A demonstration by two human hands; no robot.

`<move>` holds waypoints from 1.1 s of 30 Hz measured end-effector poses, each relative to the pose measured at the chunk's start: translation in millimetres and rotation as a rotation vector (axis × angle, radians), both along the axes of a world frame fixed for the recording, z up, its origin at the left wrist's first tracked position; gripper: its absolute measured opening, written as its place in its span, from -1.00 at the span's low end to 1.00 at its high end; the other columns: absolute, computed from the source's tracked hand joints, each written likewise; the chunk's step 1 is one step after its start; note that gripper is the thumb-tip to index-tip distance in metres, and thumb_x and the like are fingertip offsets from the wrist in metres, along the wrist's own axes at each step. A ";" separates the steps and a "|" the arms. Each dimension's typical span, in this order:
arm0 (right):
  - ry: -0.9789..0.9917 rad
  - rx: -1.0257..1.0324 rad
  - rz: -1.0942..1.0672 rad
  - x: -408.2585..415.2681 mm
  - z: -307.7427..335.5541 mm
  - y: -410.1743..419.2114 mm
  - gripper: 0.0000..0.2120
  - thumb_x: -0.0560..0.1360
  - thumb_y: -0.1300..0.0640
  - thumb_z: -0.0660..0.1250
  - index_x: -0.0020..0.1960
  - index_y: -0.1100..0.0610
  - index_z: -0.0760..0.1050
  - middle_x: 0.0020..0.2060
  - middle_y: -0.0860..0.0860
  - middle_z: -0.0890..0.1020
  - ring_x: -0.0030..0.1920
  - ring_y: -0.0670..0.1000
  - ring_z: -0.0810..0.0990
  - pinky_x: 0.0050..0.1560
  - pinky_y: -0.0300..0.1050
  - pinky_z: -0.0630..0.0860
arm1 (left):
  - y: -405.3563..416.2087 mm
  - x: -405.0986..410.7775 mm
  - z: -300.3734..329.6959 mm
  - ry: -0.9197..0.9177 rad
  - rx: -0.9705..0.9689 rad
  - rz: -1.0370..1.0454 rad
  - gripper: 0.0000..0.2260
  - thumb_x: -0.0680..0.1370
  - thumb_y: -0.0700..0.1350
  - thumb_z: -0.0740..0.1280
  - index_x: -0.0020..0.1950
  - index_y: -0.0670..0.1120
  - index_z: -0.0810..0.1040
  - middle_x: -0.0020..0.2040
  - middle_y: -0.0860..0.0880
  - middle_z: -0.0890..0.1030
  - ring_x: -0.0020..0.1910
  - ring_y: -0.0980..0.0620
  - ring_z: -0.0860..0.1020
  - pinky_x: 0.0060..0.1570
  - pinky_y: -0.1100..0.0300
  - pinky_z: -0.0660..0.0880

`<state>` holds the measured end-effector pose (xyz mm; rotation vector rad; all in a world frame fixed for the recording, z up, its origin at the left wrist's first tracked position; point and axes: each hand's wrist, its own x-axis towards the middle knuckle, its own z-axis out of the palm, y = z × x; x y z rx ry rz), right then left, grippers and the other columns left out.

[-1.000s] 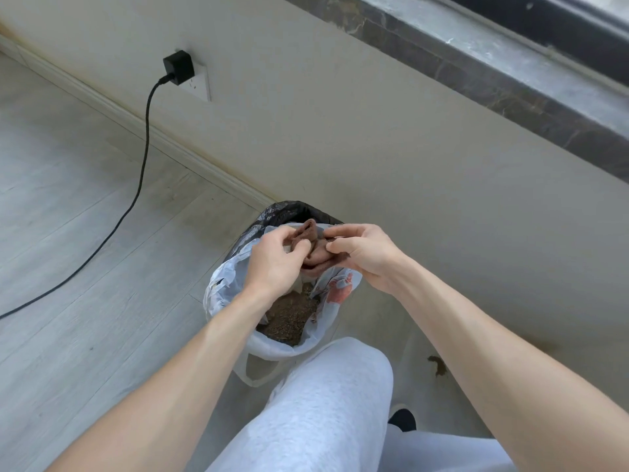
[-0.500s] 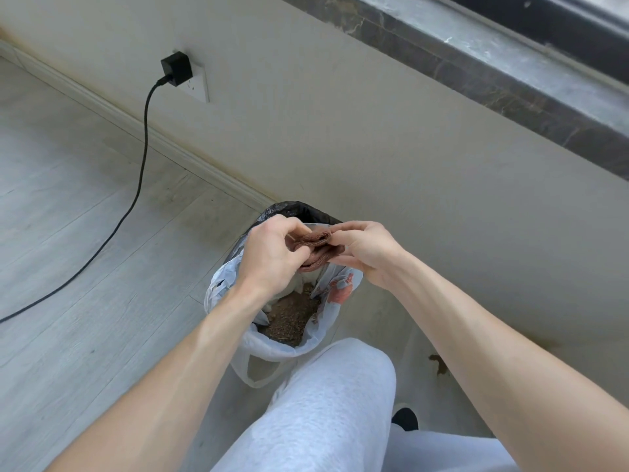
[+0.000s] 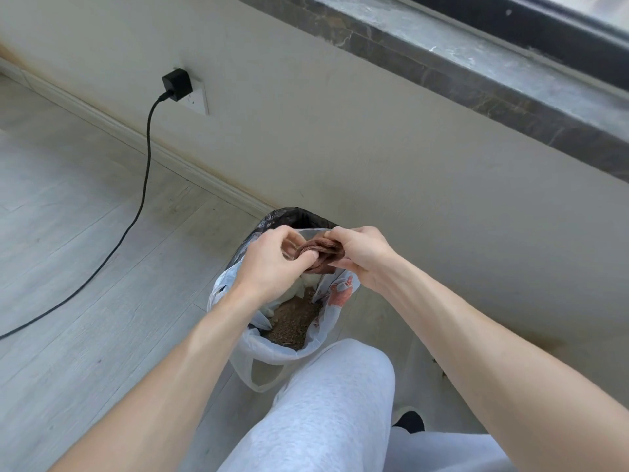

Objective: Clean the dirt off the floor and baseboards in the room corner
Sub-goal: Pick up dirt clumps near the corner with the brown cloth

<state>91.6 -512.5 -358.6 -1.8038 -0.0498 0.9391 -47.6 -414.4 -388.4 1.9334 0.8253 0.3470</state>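
wringing or twisting a brown cloth (image 3: 320, 253) over the bin, that's the step in hand as far as i can judge. left hand (image 3: 272, 264) pinches one end of the twisted cloth, fingers curled round it, and right hand (image 3: 366, 258) grips the other end the same way, so the cloth runs like a short rope between them. both hands hover right above the open white plastic bag (image 3: 238, 342), which sits in a bin with a black liner (image 3: 292, 216) at about 12 o'clock from the person's knee (image 3: 340, 386) in grey trousers.

progress-wise: there's a fair heap of brown dirt (image 3: 292, 321) already down in the bag, so i'd say a good share of the sweeping-up is done and they're now shaking or squeezing grit out of the cloth. not finished though. the baseboard (image 3: 136, 137) running off toward 10 o'clock shows a yellowish-brown stain line along its top edge, and there's a brownish smear low on the wall (image 3: 551, 345) at about 3 o'clock plus a small dark speck on the floor (image 3: 68, 267) near the right forearm. so wiping is left, i reckon.

a black charger (image 3: 177, 84) is plugged into a socket at 11 o'clock, its cable (image 3: 143, 185) trailing over the floor, well apart from the bin.
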 end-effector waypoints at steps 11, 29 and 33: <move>-0.102 -0.121 0.067 -7.9 -13.3 1.0 -0.72 0.65 0.10 0.36 -0.07 0.33 0.59 -0.10 0.27 0.71 -0.28 0.15 0.74 -0.31 -0.09 0.69 | -0.1 12.0 4.4 0.101 0.143 0.061 -0.81 0.40 -0.31 0.47 -0.18 -0.02 0.59 -0.31 0.05 0.59 -0.27 0.02 0.55 -0.30 0.22 0.39; -0.088 -0.014 -0.024 -6.3 -9.1 -0.5 -0.75 0.64 0.16 0.37 -0.16 0.17 0.40 -0.27 0.14 0.61 -0.40 0.00 0.63 -0.40 -0.24 0.59 | -1.9 13.0 -0.5 0.020 -0.211 0.199 -0.86 0.54 -0.29 0.39 0.00 -0.12 0.49 -0.09 -0.13 0.62 -0.40 -0.04 0.67 -0.41 0.05 0.64; -0.110 0.060 0.022 -1.9 -8.5 -4.3 -0.81 0.60 0.23 0.42 -0.08 0.19 0.41 -0.25 0.12 0.55 -0.44 -0.06 0.59 -0.36 -0.20 0.60 | 2.9 2.6 0.7 -0.030 -0.856 0.186 -0.74 0.63 -0.11 0.35 0.26 -0.22 0.48 0.14 -0.27 0.64 -0.11 -0.17 0.72 0.03 -0.15 0.68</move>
